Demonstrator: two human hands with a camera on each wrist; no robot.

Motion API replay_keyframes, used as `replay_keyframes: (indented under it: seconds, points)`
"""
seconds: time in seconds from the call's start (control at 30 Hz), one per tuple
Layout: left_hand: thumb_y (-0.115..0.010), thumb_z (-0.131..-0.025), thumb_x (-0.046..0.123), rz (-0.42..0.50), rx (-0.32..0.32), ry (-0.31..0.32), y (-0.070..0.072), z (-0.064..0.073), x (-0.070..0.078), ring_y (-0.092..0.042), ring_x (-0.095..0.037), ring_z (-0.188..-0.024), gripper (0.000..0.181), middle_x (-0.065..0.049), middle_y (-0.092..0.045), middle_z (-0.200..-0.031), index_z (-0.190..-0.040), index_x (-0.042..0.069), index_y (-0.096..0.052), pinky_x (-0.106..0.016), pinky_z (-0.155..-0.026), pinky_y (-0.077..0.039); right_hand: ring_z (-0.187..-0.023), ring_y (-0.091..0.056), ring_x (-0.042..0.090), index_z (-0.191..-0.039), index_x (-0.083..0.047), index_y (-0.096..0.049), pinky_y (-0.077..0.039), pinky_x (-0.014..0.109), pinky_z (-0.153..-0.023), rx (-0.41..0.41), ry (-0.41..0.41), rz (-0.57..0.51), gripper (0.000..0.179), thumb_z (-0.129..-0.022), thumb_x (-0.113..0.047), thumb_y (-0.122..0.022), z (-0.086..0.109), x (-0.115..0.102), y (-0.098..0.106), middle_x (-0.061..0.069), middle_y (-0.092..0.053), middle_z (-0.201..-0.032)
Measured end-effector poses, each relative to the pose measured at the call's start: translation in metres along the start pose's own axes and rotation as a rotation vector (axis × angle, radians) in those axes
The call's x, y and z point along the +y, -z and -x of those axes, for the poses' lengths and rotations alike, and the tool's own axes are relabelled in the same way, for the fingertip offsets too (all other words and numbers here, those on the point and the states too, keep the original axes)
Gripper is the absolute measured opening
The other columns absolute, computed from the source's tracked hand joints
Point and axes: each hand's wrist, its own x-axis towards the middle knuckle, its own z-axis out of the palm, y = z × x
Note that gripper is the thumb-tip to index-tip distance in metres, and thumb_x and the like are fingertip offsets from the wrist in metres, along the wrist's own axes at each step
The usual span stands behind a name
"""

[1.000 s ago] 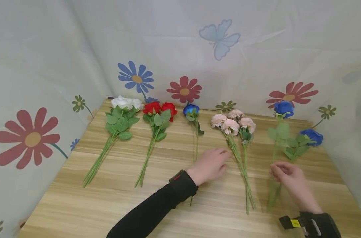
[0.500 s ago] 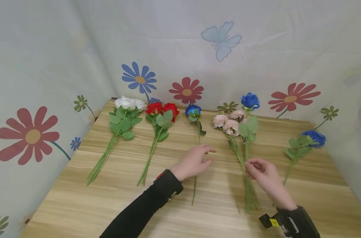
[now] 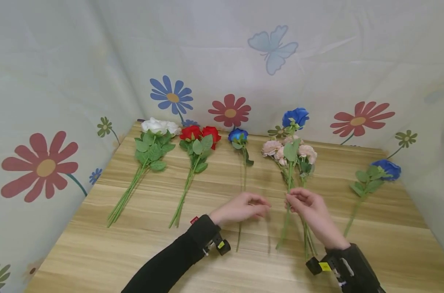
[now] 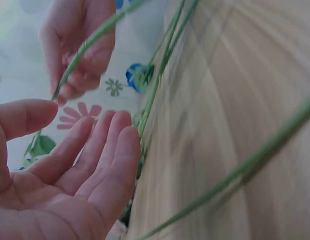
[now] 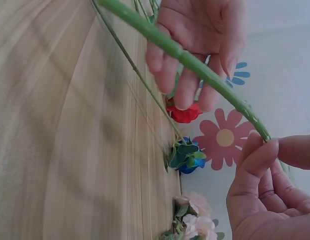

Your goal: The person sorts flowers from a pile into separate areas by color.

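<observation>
My right hand (image 3: 311,213) pinches the green stem of a blue rose (image 3: 296,118) between thumb and fingers. The rose is raised over the table, and its leaf overlaps the pink flowers (image 3: 307,153) in the head view. In the right wrist view the pinched stem (image 5: 205,72) runs up and left from the fingertips. Just left of it, my left hand (image 3: 242,208) is held with fingers apart and nothing between them. In the left wrist view its palm (image 4: 60,210) is turned up near the stem. Under the left hand lies another blue rose (image 3: 238,135).
White roses (image 3: 159,126) and red roses (image 3: 190,132) lie in bunches on the left of the wooden table (image 3: 97,252). One more blue rose (image 3: 386,169) lies at the right edge. A white printed cloth (image 3: 207,49) hangs behind and beside the table.
My right hand has carried the blue rose leftward from the table's right side, across the pink flowers. My left hand drew back left, then came slightly right and nearer me.
</observation>
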Motion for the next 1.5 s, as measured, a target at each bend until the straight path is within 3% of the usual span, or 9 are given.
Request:
replay_keyframes:
  seconds: [0.17,0.3,0.4,0.6,0.77,0.87,1.07,1.27,1.5]
  points:
    - [-0.051,-0.098,0.015,0.273,-0.154,0.089,-0.014,0.006,0.004,-0.061,-0.032,-0.106,0.039,-0.026,-0.059,-0.120,-0.128,-0.010,-0.051,-0.039,-0.092,-0.050,-0.092,-0.059,0.018,-0.118,0.005,-0.055,-0.051,0.033,-0.078,0.012,0.015,0.039,0.046,-0.094,-0.035,-0.057,-0.007,-0.002,-0.002,0.019,-0.062,-0.106]
    - [-0.050,-0.098,0.010,0.344,-0.206,0.073,-0.019,0.006,0.004,-0.063,-0.027,-0.100,0.037,-0.032,-0.057,-0.119,-0.127,-0.013,-0.049,-0.040,-0.089,-0.051,-0.097,-0.057,0.022,-0.117,0.004,-0.055,-0.049,0.038,-0.083,0.000,0.010,0.034,0.048,-0.093,-0.037,-0.058,-0.011,-0.004,-0.003,0.019,-0.061,-0.108]
    - [-0.050,-0.098,0.009,0.338,-0.208,0.046,-0.019,0.004,0.003,-0.065,-0.026,-0.092,0.034,-0.035,-0.058,-0.114,-0.123,-0.015,-0.052,-0.039,-0.083,-0.054,-0.098,-0.057,0.024,-0.116,0.005,-0.055,-0.049,0.041,-0.085,-0.012,0.022,0.024,0.048,-0.093,-0.036,-0.058,-0.014,-0.004,-0.004,0.017,-0.061,-0.107]
    - [-0.045,-0.101,0.018,0.312,-0.179,0.053,-0.015,0.004,0.003,-0.064,-0.025,-0.087,0.037,-0.033,-0.059,-0.113,-0.122,-0.011,-0.055,-0.039,-0.077,-0.054,-0.095,-0.057,0.028,-0.113,0.008,-0.055,-0.050,0.038,-0.083,-0.068,0.060,-0.001,0.044,-0.093,-0.031,-0.060,-0.017,-0.005,-0.005,0.019,-0.060,-0.103]
    - [-0.050,-0.099,0.018,0.295,-0.162,0.069,-0.012,0.007,0.002,-0.064,-0.028,-0.089,0.034,-0.030,-0.061,-0.112,-0.121,-0.006,-0.059,-0.026,-0.068,-0.052,-0.092,-0.058,0.029,-0.111,0.008,-0.056,-0.051,0.037,-0.081,-0.109,0.074,0.004,0.041,-0.093,-0.028,-0.061,-0.020,-0.005,-0.007,0.022,-0.060,-0.103]
    - [-0.052,-0.098,0.014,0.299,-0.140,0.076,-0.012,0.008,0.000,-0.064,-0.027,-0.089,0.032,-0.028,-0.062,-0.109,-0.122,-0.006,-0.058,-0.026,-0.067,-0.054,-0.092,-0.059,0.026,-0.111,0.006,-0.057,-0.051,0.037,-0.080,-0.129,0.073,0.003,0.038,-0.093,-0.028,-0.060,-0.022,-0.004,-0.008,0.026,-0.059,-0.107]
    - [-0.058,-0.094,0.012,0.243,-0.058,0.075,-0.012,0.012,-0.001,-0.066,-0.018,-0.084,0.030,-0.020,-0.065,-0.106,-0.122,0.000,-0.057,-0.032,-0.069,-0.057,-0.093,-0.060,0.028,-0.116,0.002,-0.057,-0.050,0.037,-0.080,-0.161,0.078,0.027,0.037,-0.094,-0.028,-0.059,-0.022,-0.002,-0.009,0.021,-0.060,-0.108]
    - [-0.062,-0.092,0.017,0.184,0.036,0.082,-0.009,0.020,-0.003,-0.066,-0.022,-0.081,0.030,-0.011,-0.067,-0.098,-0.120,0.004,-0.060,-0.032,-0.066,-0.057,-0.093,-0.060,0.030,-0.116,0.002,-0.057,-0.050,0.031,-0.077,-0.156,0.098,0.054,0.037,-0.095,-0.029,-0.057,-0.017,0.001,-0.008,0.024,-0.059,-0.109]
    - [-0.062,-0.092,0.018,0.144,0.132,0.057,-0.001,0.035,-0.007,-0.065,-0.029,-0.088,0.032,-0.007,-0.065,-0.095,-0.120,0.004,-0.058,-0.033,-0.068,-0.057,-0.090,-0.060,0.030,-0.117,0.004,-0.056,-0.051,0.034,-0.076,-0.130,0.084,0.081,0.040,-0.095,-0.030,-0.057,-0.011,0.008,-0.002,0.023,-0.061,-0.106]
